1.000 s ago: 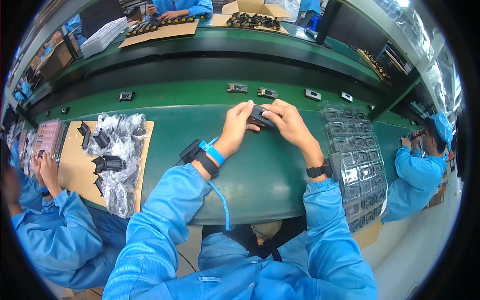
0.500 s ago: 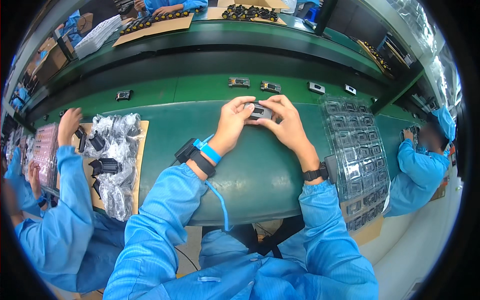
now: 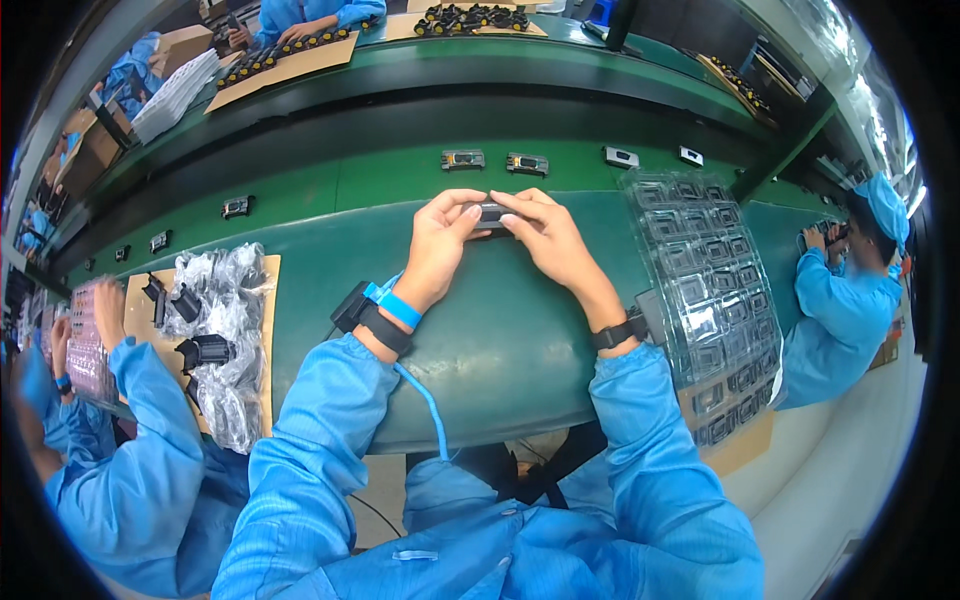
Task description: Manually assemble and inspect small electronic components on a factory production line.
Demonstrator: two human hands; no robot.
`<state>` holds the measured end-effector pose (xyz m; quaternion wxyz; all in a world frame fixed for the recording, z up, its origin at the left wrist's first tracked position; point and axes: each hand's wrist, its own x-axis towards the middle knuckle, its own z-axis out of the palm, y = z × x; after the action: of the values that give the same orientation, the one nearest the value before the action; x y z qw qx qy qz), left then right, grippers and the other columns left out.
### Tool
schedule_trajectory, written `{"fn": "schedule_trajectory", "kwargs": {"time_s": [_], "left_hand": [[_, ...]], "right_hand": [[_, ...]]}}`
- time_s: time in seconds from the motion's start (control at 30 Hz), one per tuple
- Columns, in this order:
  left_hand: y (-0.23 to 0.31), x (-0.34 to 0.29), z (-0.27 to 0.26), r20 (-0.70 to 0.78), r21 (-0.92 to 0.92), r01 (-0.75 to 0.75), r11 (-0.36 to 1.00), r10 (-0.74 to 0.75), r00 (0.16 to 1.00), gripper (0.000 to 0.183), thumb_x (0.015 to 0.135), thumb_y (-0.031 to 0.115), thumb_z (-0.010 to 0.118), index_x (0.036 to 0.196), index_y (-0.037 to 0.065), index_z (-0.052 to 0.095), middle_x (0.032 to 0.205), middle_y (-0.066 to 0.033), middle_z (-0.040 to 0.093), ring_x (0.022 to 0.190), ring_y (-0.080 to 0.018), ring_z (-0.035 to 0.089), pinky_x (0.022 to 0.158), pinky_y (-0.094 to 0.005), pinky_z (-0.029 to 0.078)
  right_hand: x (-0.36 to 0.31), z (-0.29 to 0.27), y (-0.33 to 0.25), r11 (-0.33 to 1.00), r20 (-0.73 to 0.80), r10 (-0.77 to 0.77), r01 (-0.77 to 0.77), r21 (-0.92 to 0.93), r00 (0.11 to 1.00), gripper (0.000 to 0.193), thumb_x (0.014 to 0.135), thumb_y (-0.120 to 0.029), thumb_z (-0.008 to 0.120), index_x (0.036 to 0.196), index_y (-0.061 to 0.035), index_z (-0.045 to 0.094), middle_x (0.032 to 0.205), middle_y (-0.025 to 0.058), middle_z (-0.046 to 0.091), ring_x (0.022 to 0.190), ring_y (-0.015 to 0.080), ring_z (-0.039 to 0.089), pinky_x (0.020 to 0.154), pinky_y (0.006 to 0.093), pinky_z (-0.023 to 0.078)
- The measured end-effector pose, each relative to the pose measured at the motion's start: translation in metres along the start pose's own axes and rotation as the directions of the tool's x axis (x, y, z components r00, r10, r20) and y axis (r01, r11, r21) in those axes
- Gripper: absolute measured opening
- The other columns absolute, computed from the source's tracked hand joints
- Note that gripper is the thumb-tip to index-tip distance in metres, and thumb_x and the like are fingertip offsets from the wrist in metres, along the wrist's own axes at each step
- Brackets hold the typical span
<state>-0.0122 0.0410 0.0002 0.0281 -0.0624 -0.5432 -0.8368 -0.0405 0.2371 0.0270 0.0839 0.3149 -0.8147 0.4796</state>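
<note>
Between my two hands, above the far part of the green table, is a small grey and black plastic housing. My left hand grips its left end with thumb and fingers. The right end is held by my right hand, its fingers along the far edge and thumb on the near side. My fingers cover much of the housing, so its details are hidden. Beyond my hands, similar open units lie on the green conveyor belt, along with grey-topped ones farther right.
Clear plastic trays are stacked to my right. At left, bagged black parts lie on cardboard beside a co-worker's arm. Another co-worker sits at the right. Across the belt, black and yellow parts stand on cardboard.
The housing has tilted in my hands, showing less of its grey top, and both hands have closed further over it. Units on the belt appear shifted left, partly with the view. The left co-worker's hand moved lower.
</note>
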Motion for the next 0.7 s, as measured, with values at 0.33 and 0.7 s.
{"fn": "schedule_trajectory", "kwargs": {"time_s": [0.33, 0.7], "left_hand": [[0.003, -0.002, -0.003, -0.07, 0.0, 0.013, 1.0, -0.013, 0.997, 0.064, 0.106, 0.013, 0.062, 0.159, 0.001, 0.029, 0.141, -0.0245, 0.059, 0.117, -0.0309, 0.069, 0.097, -0.0403, 0.06], [-0.002, 0.0, -0.007, -0.037, 0.027, 0.063, 0.998, -0.062, 0.997, 0.048, 0.104, 0.01, 0.063, 0.145, -0.006, 0.043, 0.124, -0.0215, 0.067, 0.098, -0.0288, 0.074, 0.085, -0.0364, 0.063]], "right_hand": [[0.062, -0.022, 0.031, 0.937, -0.224, 0.245, -0.17, 0.306, 0.943, 0.026, 0.096, -0.003, 0.07, 0.121, 0.0033, 0.075, 0.106, 0.0091, 0.077, 0.096, 0.0134, 0.069, 0.086, 0.0293, 0.055], [0.091, -0.031, 0.089, 0.714, -0.355, 0.11, -0.323, -0.622, 0.928, 0.049, 0.094, -0.042, 0.07, 0.129, -0.0081, 0.071, 0.118, 0.0267, 0.064, 0.107, 0.0454, 0.065, 0.095, 0.0519, 0.055]]}}
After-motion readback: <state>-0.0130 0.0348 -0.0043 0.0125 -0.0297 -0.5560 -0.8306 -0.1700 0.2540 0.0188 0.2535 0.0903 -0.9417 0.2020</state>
